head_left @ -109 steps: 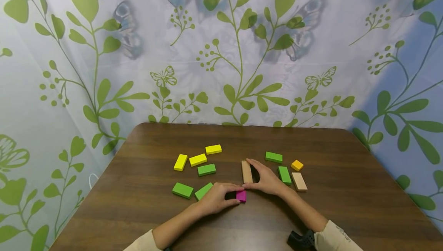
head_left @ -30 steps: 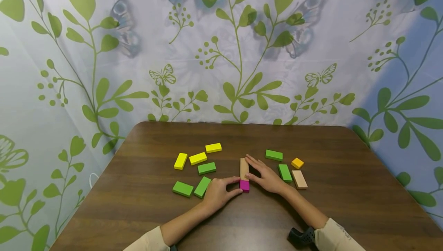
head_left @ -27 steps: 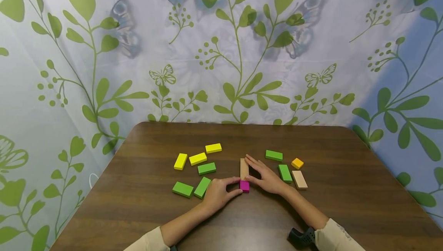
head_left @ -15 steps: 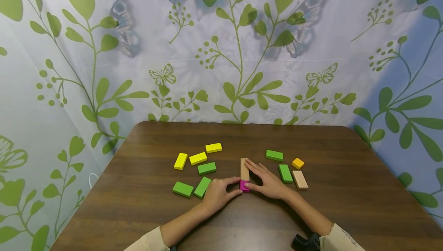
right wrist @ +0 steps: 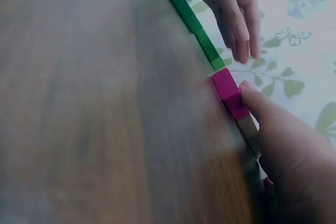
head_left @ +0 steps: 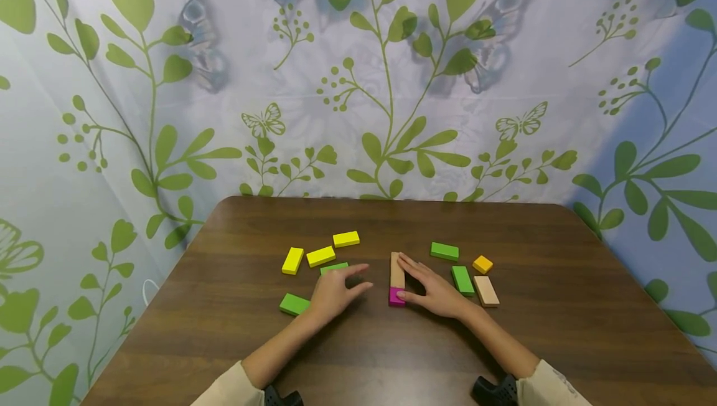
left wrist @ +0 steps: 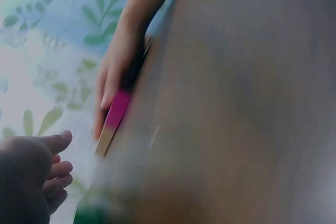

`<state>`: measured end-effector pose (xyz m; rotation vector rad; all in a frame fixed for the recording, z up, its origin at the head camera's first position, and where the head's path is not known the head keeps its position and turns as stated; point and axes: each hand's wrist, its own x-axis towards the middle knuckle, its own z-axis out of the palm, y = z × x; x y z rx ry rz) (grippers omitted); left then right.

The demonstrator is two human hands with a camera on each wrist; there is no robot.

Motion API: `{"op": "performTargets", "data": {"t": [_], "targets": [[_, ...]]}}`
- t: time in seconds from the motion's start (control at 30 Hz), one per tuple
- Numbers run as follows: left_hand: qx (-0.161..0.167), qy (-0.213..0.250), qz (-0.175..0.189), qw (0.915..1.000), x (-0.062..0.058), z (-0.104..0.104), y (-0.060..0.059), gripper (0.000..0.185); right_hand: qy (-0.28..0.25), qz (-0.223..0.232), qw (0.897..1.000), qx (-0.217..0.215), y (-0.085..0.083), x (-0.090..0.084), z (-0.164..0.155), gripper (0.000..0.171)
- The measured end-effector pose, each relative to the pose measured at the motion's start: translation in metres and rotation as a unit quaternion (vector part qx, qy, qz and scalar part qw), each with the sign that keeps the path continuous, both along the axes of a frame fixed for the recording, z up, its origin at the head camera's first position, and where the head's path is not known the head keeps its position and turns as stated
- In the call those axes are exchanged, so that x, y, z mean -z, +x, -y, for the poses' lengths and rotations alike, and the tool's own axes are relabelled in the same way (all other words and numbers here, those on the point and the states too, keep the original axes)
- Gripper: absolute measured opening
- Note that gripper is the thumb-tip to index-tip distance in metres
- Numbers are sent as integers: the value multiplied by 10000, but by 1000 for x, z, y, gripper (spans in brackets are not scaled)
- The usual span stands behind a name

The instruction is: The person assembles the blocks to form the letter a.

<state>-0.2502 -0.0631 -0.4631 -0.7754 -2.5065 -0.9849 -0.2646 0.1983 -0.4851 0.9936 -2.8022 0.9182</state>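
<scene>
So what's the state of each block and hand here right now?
Magenta block: flat, end to end against the wooden block, right thumb on it.
Wooden block: flat, right fingers alongside.
Right hand: rests against both blocks.
Left hand: open, holds nothing, above the green blocks.
Yellow blocks: flat, untouched.

Magenta block (head_left: 396, 297), tan block (head_left: 397, 270), brown table (head_left: 392, 356).
</scene>
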Motion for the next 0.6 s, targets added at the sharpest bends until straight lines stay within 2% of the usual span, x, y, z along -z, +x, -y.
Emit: {"op": "performTargets", "data": {"t": [0.13,0.3,0.47,0.6], "targets": [[-410,-47,148,9990,-2,28,-13,38,84,10,10000,20,-1,-1,-1,73],[-430,-158,391,9982,2,57,-20,38,82,-9,10000,21,-2,0,-2,74],[-300,-365,493,9977,5,67,-22,37,23,12,10000,18,-5,3,-2,74],[-288,-489,409,9975,6,68,-23,35,-8,39,10000,32,-7,5,-2,74]]}}
